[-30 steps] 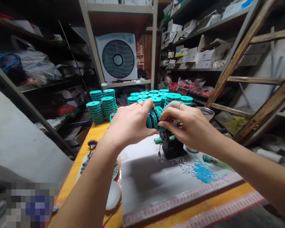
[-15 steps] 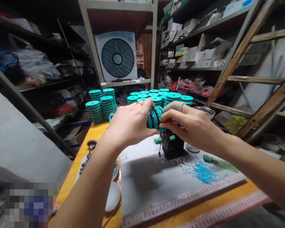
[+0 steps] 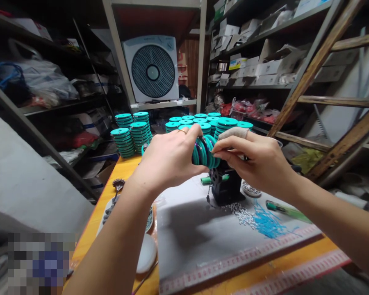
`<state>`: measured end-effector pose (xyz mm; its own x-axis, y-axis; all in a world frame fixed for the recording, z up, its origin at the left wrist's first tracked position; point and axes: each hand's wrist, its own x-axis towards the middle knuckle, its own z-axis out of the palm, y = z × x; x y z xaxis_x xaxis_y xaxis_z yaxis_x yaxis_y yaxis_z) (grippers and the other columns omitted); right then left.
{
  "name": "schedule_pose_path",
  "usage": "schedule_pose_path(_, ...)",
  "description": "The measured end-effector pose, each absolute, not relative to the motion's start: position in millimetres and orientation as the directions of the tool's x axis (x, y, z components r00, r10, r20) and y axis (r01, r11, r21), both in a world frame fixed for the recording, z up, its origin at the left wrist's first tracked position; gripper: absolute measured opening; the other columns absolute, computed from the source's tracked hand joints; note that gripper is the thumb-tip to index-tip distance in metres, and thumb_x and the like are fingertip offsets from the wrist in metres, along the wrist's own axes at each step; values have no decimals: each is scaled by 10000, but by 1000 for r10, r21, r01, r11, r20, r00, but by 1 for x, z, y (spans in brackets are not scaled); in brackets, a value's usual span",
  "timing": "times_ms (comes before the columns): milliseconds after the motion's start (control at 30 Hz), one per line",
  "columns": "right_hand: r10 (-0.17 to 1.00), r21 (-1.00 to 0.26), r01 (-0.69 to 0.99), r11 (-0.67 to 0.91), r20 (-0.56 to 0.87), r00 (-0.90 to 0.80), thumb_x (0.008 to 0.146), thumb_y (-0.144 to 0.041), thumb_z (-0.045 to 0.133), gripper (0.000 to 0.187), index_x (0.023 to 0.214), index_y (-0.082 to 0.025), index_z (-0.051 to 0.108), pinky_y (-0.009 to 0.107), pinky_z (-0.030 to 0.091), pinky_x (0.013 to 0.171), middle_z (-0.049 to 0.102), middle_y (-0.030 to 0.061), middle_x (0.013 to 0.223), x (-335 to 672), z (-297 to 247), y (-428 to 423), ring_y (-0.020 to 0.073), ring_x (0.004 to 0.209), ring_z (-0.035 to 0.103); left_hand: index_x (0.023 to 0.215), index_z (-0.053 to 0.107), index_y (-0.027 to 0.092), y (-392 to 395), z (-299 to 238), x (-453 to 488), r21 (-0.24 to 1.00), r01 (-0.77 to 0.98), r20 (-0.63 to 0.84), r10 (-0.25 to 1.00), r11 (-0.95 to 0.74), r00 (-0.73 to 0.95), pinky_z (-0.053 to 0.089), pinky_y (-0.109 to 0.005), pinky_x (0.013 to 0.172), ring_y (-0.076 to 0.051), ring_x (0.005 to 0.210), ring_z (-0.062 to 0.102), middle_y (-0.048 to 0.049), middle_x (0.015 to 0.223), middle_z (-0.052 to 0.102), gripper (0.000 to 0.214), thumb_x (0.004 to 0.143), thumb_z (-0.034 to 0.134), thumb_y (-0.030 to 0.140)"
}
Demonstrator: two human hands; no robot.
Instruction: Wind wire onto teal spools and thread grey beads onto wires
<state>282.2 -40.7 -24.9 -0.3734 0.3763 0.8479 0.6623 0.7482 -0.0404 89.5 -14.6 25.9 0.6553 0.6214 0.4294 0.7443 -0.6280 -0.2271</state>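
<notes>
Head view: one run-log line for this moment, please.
left hand: grips teal plastic spools | right hand: pinches spools | beneath: black winder stand

White box fan on shelf, wooden ladder at right

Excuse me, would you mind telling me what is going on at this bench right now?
A person holds a cluster of teal spools between both hands above a small black machine on a grey mat. The left hand grips the cluster from the side, and the right hand pinches at its front. Stacks of teal spools stand behind, and blue strands lie on the mat.
</notes>
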Motion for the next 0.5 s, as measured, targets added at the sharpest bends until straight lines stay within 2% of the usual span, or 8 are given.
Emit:
schedule_pose_path(267,457,-194,626,755,840,-291,911,-105,629,114,884,-213,650,287,559,619,658,37,874,281,-26,-42,180,767,647,1220,566,176,-15,28,88,-216,752,421,636,-622,647,462,-375,645,-326,955,719,-91,1106,763,572,748,682,477)
schedule_pose_path(500,430,-150,663,733,858,-282,897,-69,637,153,878,-220,642,316,564,660,659,38,888,279,-31,-45,191,790,662,1221,544,192,-16,26,89,-231,755,408,644,-613,647,458,-375,651,-331,973,711,-95,1145,754,589,744,674,512)
